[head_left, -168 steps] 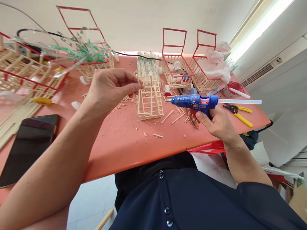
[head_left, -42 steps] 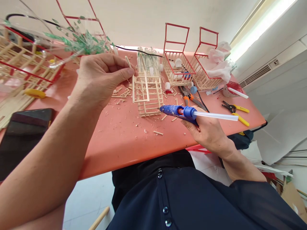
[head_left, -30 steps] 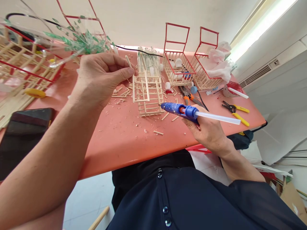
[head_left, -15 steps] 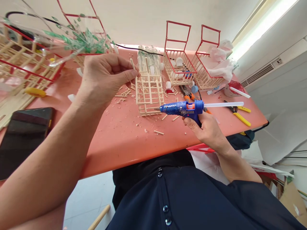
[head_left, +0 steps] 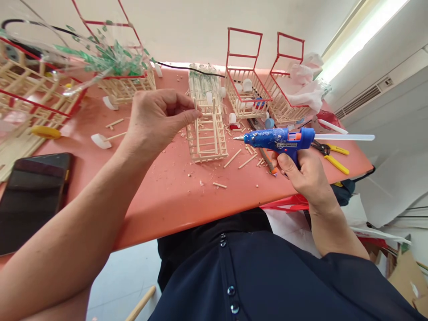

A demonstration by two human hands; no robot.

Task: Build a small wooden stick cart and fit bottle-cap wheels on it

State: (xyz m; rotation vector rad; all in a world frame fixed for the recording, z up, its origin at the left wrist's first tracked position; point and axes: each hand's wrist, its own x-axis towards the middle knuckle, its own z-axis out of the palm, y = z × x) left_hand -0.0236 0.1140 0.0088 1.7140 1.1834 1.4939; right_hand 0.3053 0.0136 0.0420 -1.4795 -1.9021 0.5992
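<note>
Left hand [head_left: 157, 113] pinches a pale wooden-stick frame [head_left: 197, 133] at the pale slatted wooden basket [head_left: 209, 158] on the orange bench [head_left: 167, 196]; right hand [head_left: 309, 171] grips a blue plastic glue gun [head_left: 267, 138], tip apart. Basket lattice assembled, unpainted; frame's bond cannot be told.

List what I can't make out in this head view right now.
Head view, all four:
- Print on the glue gun: too small.
- Orange-handled pliers: partly hidden behind the gun.
- Phone: cut off by the left edge.
- Whether the stick frame in the left hand touches the crate: overlapping sticks hide it.
</note>
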